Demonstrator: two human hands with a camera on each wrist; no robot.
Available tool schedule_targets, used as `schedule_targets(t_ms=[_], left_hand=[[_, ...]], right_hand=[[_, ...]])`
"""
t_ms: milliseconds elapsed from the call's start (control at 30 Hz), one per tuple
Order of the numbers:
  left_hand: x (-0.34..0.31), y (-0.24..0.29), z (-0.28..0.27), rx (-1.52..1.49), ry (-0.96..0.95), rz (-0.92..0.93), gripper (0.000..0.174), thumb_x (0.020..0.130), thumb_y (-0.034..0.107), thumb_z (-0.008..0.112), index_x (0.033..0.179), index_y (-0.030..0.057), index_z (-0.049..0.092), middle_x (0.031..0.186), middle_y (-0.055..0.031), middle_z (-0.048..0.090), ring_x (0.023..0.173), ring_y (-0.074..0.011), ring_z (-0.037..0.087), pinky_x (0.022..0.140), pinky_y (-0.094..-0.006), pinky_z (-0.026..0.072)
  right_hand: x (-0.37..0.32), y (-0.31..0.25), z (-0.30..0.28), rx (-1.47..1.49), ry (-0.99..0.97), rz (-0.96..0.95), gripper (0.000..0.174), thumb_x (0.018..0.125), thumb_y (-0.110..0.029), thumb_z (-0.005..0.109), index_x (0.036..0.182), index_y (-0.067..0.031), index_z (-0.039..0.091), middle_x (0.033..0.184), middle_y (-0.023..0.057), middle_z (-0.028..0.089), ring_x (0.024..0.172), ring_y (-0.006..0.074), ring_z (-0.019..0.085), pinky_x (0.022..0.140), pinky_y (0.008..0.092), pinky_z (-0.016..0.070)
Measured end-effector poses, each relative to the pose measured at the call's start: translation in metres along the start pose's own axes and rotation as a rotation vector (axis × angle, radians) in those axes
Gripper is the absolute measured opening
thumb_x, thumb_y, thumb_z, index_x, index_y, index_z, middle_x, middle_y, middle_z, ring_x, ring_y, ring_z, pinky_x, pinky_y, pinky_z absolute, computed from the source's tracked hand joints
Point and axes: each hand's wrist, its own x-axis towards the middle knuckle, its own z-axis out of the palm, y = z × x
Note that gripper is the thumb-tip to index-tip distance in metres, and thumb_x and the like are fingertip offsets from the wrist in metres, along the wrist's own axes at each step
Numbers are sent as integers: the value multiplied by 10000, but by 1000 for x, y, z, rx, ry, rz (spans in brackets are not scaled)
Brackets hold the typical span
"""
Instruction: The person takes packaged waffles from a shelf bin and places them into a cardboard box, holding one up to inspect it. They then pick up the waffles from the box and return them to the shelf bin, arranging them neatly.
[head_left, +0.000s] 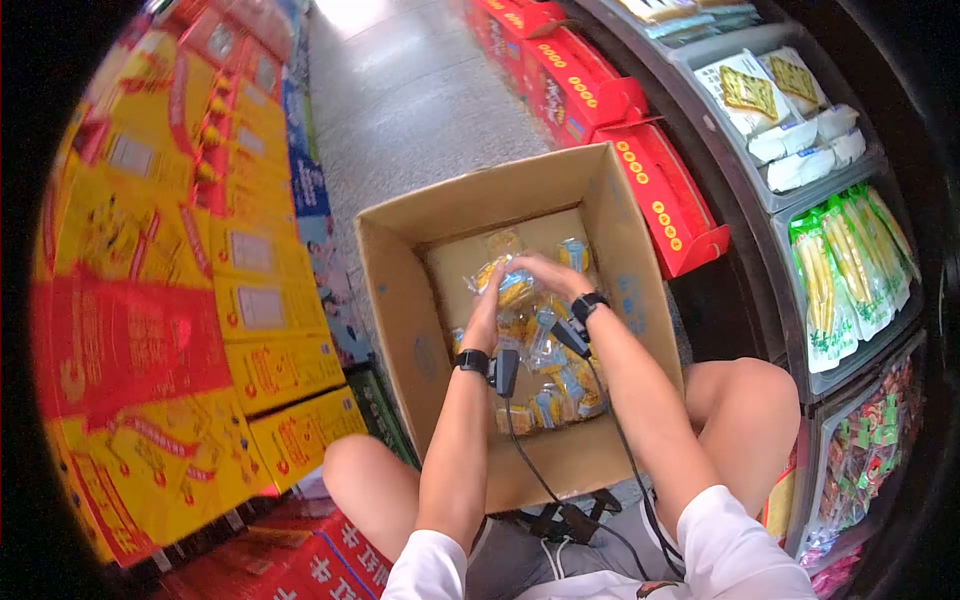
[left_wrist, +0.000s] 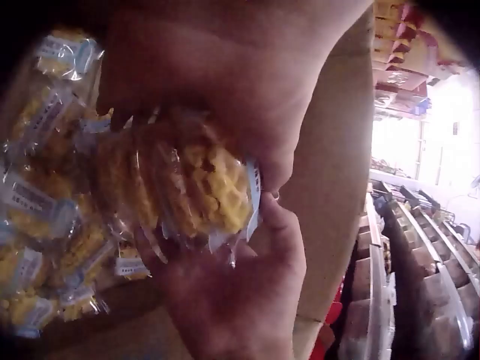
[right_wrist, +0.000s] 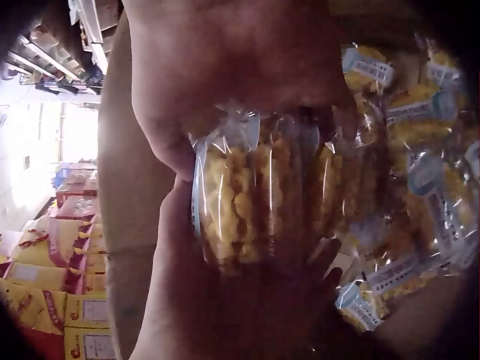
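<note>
Inside the cardboard box, my left hand (head_left: 487,308) and my right hand (head_left: 553,275) face each other around a row of wrapped waffle-like snacks (head_left: 516,290). In the left wrist view these are yellow, bumpy pieces in clear plastic with pale blue edges, standing side by side. My left hand (left_wrist: 210,67) grips them from above in that view, my right hand (left_wrist: 232,300) from below. The right wrist view shows the same row between my right hand (right_wrist: 240,60) and left hand (right_wrist: 225,307), the thumbs meeting at one end. Some fingertips are hidden behind the packs.
More loose snack packs (head_left: 570,390) lie on the box bottom. The open cardboard box (head_left: 395,300) stands between my knees. Yellow cartons (head_left: 270,310) are stacked at left; red boxes (head_left: 660,200) and shelf bins (head_left: 850,375) line the right. Grey floor (head_left: 400,120) extends ahead.
</note>
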Motion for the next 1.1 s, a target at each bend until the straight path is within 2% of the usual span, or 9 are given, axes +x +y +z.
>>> schedule_targets(t_ms=[67, 100, 267, 467, 600, 900, 933, 1000, 1100], left_hand=[[14, 2, 4, 8, -56, -24, 849, 887, 703, 597, 1481, 110, 467, 1454, -110, 525, 1349, -284, 475, 1111, -462, 377], [17, 2, 6, -24, -88, -40, 801, 904, 689, 588, 1467, 130, 480, 1428, -90, 547, 1315, -268, 503, 1083, -450, 396], [15, -9, -2, -145, -97, -126, 643, 964, 643, 540, 1412, 181, 526, 1334, -53, 616, 1187, -241, 598, 991, -436, 469], [12, -3, 0, -84, -111, -127, 814, 898, 735, 559, 1493, 195, 430, 1455, -78, 517, 1348, -271, 453, 1158, -458, 279], [5, 4, 8, -21, -65, -82, 779, 932, 689, 545, 1491, 160, 426, 1469, -85, 500, 1327, -268, 481, 1101, -491, 345], [-19, 51, 10, -23, -60, 67, 597, 919, 667, 600, 1325, 231, 566, 1187, 23, 627, 962, -158, 569, 771, -310, 445], [-30, 58, 9, -81, -122, 173, 571, 936, 629, 604, 1343, 230, 554, 1217, 22, 623, 995, -162, 593, 782, -316, 475], [-82, 94, 36, -46, -260, 337, 543, 973, 555, 592, 1357, 173, 547, 1304, -14, 595, 1149, -177, 592, 955, -368, 497], [-132, 125, 57, -120, -391, 424, 595, 1026, 518, 515, 1490, 157, 428, 1494, -49, 461, 1327, -205, 497, 1093, -390, 426]], right_hand=[[-10, -11, -3, -1, 41, -40, 681, 899, -531, 574, 1353, -23, 596, 1498, 171, 481, 1370, 274, 436, 1132, 377, 329], [16, 16, -8, -70, -22, -264, 748, 871, -571, 583, 1385, -27, 572, 1500, 185, 473, 1375, 297, 436, 1148, 394, 315], [44, 53, -5, -127, 82, 68, 1019, 821, -687, 598, 1535, -3, 353, 1603, 191, 339, 1487, 302, 304, 1204, 388, 256], [29, 35, -5, -90, 77, 84, 1189, 735, -697, 659, 1554, 62, 251, 1631, 243, 253, 1507, 330, 278, 1194, 406, 280], [6, 18, -7, -32, 44, 110, 1217, 737, -700, 652, 1577, 50, 188, 1656, 229, 185, 1532, 327, 216, 1208, 408, 253], [-5, -36, -5, -126, 211, -124, 1179, 676, -737, 712, 1472, 77, 403, 1527, 276, 419, 1403, 359, 434, 1116, 415, 404], [-36, -66, -4, -65, 160, -169, 1103, 747, -654, 742, 1452, 122, 398, 1494, 296, 443, 1384, 369, 445, 1147, 416, 377], [-72, -99, -1, -50, 252, -407, 803, 711, -592, 821, 1165, 46, 644, 1136, 218, 684, 956, 303, 664, 871, 384, 539], [-92, -130, 10, -368, 571, -371, 987, 705, -747, 709, 1325, 3, 549, 1401, 302, 506, 1327, 420, 466, 1106, 488, 389]])
